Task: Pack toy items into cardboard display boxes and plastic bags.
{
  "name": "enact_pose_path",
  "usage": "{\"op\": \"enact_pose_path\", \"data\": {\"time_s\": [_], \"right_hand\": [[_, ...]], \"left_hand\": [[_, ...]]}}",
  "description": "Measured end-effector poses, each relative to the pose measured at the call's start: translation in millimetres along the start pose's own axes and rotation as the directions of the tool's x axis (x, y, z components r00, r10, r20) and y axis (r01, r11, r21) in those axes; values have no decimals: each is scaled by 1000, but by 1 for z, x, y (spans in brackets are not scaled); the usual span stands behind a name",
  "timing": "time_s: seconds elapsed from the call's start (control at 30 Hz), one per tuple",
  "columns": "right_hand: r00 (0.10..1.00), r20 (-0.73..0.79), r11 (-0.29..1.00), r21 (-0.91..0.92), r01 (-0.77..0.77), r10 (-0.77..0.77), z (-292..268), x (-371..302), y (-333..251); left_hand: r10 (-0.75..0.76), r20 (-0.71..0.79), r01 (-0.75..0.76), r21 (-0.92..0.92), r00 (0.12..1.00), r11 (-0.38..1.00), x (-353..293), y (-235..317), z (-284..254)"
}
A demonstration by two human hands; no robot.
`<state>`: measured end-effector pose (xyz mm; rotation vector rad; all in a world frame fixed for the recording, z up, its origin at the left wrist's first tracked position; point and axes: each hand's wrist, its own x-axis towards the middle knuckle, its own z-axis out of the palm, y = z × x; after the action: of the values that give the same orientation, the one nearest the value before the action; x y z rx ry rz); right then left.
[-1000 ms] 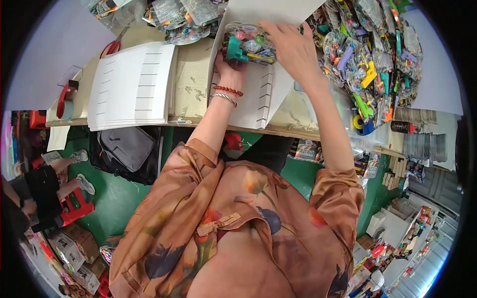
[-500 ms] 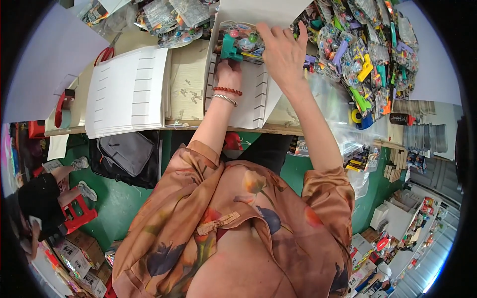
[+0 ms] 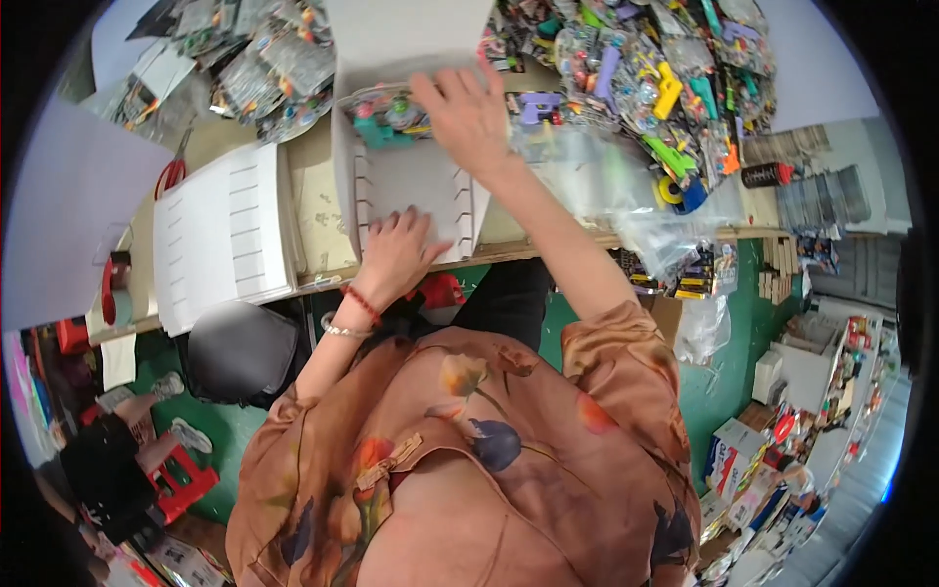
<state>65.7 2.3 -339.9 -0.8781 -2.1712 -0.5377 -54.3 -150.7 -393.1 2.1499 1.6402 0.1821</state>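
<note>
A white cardboard box (image 3: 409, 186) with slotted side flaps lies open on the table in front of me. At its far end stands a packaged toy set with a teal toy gun (image 3: 377, 133) on a clear-fronted card. My right hand (image 3: 468, 117) reaches over the right part of that package, fingers spread; whether the fingertips touch it I cannot tell. Over the box's near left edge, my left hand (image 3: 399, 249) lies with its fingers spread and nothing in them. A red bead bracelet and a pale bangle circle my left wrist.
A stack of flat white slotted cardboard sheets (image 3: 220, 235) lies on the left, with red-handled scissors (image 3: 172, 174) behind it. Packaged toys form a heap (image 3: 655, 88) at right and another pile (image 3: 279, 73) at back left. Clear plastic bags (image 3: 587, 176) lie right of the box.
My left hand has left the packaged toy and come back to the box's near edge, its fingers now spread. The right hand stays by the package. The whole view has shifted somewhat.
</note>
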Motion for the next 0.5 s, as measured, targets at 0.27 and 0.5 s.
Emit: {"op": "enact_pose_path", "data": {"time_s": [0.27,0.5], "right_hand": [[998,-24,919,391,-42,56,5,6,-31],[907,-298,922,335,-193,299,-39,-23,59]], "left_hand": [[-96,-114,118,209,989,971,-38,30,25],[-33,-118,59,223,993,973,-47,12,-20]]}}
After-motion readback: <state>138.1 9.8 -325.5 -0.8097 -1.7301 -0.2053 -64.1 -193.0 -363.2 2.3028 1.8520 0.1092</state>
